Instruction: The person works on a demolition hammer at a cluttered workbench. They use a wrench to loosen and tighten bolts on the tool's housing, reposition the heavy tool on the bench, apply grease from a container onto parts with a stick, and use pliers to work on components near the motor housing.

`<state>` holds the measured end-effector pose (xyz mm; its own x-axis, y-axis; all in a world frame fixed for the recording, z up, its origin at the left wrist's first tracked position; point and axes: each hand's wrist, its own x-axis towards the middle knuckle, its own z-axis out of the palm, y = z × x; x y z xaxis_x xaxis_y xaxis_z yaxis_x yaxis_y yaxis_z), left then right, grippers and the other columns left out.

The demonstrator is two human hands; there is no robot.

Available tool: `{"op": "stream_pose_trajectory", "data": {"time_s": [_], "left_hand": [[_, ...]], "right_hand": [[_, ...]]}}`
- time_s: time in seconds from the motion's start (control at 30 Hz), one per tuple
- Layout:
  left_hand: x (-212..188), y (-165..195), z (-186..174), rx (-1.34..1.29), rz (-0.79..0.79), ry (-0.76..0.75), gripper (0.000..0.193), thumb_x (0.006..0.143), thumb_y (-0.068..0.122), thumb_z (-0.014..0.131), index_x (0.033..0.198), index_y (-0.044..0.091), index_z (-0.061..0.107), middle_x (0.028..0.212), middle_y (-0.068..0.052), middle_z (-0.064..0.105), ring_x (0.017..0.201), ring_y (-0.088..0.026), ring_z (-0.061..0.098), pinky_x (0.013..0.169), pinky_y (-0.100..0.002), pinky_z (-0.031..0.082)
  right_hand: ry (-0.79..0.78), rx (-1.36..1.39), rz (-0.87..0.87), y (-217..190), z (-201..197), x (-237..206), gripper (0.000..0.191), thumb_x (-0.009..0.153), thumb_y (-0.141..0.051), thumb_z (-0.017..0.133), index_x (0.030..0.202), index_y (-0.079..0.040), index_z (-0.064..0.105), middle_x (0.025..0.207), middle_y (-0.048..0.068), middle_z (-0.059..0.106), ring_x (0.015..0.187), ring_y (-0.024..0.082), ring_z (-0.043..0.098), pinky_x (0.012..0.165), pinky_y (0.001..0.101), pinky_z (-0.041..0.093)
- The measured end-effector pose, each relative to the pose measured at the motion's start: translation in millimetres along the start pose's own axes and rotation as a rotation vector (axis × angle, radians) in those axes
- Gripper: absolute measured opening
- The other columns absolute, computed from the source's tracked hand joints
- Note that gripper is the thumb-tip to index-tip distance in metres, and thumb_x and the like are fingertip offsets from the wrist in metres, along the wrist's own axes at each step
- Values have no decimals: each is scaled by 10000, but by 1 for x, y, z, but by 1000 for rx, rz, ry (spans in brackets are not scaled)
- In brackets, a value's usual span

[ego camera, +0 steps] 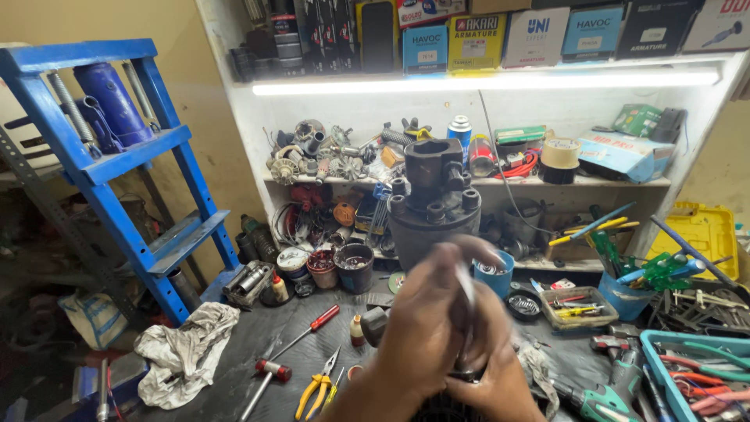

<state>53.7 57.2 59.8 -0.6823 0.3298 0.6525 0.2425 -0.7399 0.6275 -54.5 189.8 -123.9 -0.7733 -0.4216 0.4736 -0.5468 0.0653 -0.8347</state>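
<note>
Blue steel press frame (117,156) at left; grey rag (183,352) lower left; red-handled screwdriver (308,328) and yellow-handled pliers (316,384) at bottom centre; yellow case (707,230) at right.

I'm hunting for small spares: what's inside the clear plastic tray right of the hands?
The clear plastic tray holds a jumble of small parts, some red and yellow; what they are is too small to tell. Anything beneath the top layer is covered. A blue cup stands left of it.

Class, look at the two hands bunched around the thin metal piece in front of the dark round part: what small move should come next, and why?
Probably steady the grip before doing more. Both hands, left hand and right hand, are blurred around a thin shiny metal piece, close before the dark round metal part with stubby posts. What the piece touches cannot be told.
</note>
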Motion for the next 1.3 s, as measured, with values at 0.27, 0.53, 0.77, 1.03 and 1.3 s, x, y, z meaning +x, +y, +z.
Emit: {"op": "stream_pose_trajectory", "data": {"time_s": [0.27,0.53,0.77,1.03,1.3], "left_hand": [[6,24,44,1139,-140,29,473,1146,460,473,880,106,639,662,38,493,581,-72,481,556,-265,389],[21,24,17,1806,1178,-422,282,1067,239,735,874,98,583,861,-38,670,712,-201,692,641,-374,592],[21,-6,53,413,361,415,278,1070,378,475,1050,118,573,726,-68,627,575,-130,570,528,-299,476],[11,19,17,1594,236,-200,382,1107,401,572,867,120,668,628,16,498,502,-120,497,512,-267,372],[28,9,63,1223,926,209,356,1110,329,534,933,24,577,855,-97,626,644,-161,636,580,-304,548]], "right_hand": [[5,196,-26,2,4,-7,837,635,-226,903,1341,-63,484,1307,109,618,1222,220,611,982,385,503],[-31,-113,-13,-19,0,-10,765,592,-229,894,1253,-18,572,1222,139,656,1137,265,646,927,397,517],[47,-115,-101,-15,-2,-3,700,593,-230,878,1202,15,633,1153,167,715,1068,287,685,896,410,544],[-4,66,-68,-3,0,-12,814,637,-305,897,1318,-22,552,1312,111,633,1180,208,623,949,380,510],[9,-395,-253,-7,-4,-3,763,670,-360,852,1285,15,599,1265,170,638,1165,346,603,971,409,498]]}}
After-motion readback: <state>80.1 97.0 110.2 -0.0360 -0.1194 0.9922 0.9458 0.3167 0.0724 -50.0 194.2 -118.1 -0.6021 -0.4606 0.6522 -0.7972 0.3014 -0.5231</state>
